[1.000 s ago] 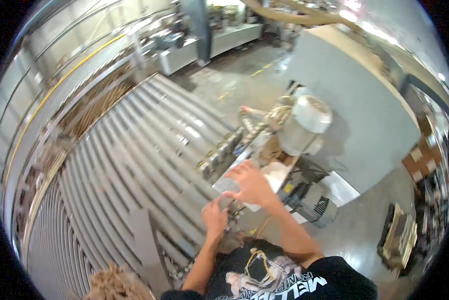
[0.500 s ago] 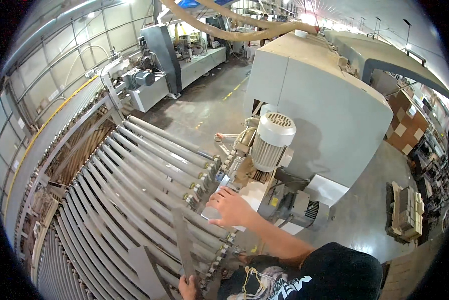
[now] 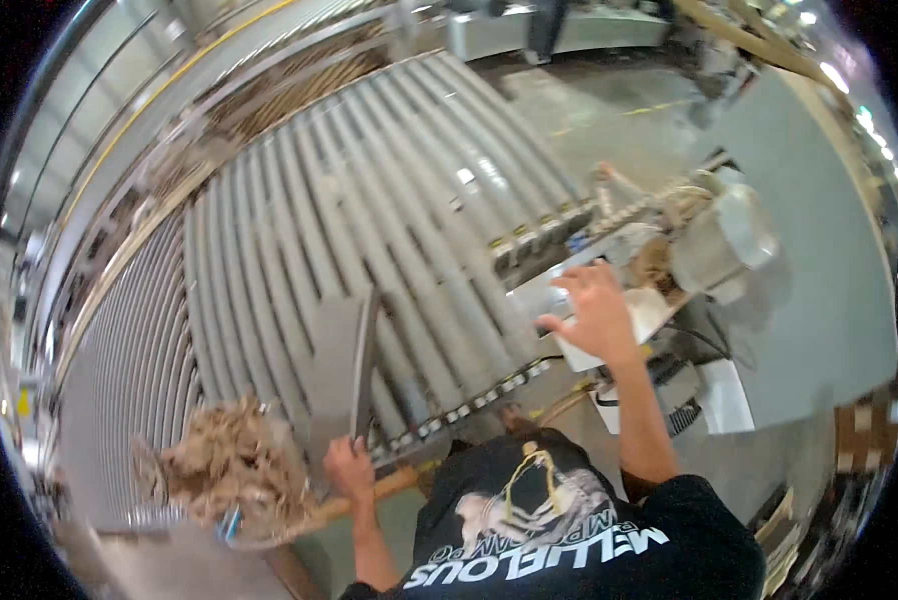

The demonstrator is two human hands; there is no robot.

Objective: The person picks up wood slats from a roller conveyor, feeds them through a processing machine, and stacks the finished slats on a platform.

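Note:
My left hand (image 3: 349, 465) is closed round the near end of a long, narrow grey board (image 3: 364, 365). This board stands on its edge over a roller conveyor (image 3: 289, 230). Right beside it, a wider flat grey panel (image 3: 335, 360) lies on the rollers; whether my fingers touch it too, I cannot tell. Out to the right, my right hand (image 3: 597, 308) has its fingers spread and holds nothing. It is over a pale metal housing (image 3: 544, 290) at the conveyor's side, and whether it rests on the metal is not plain. Motion blurs the picture somewhat.
A heap of crumpled brown paper (image 3: 234, 455) sits at the lower left. Past my right hand stand a white motor (image 3: 724, 240) and a big grey machine cabinet (image 3: 819, 260). A denser roller section (image 3: 134, 360) runs along the left. Concrete floor (image 3: 609, 130) shows beyond the conveyor.
My view has swung down and left, bringing the brown paper heap into sight. The left hand still grips the board, which now shows close alongside the panel. My right hand stays by the metal housing.

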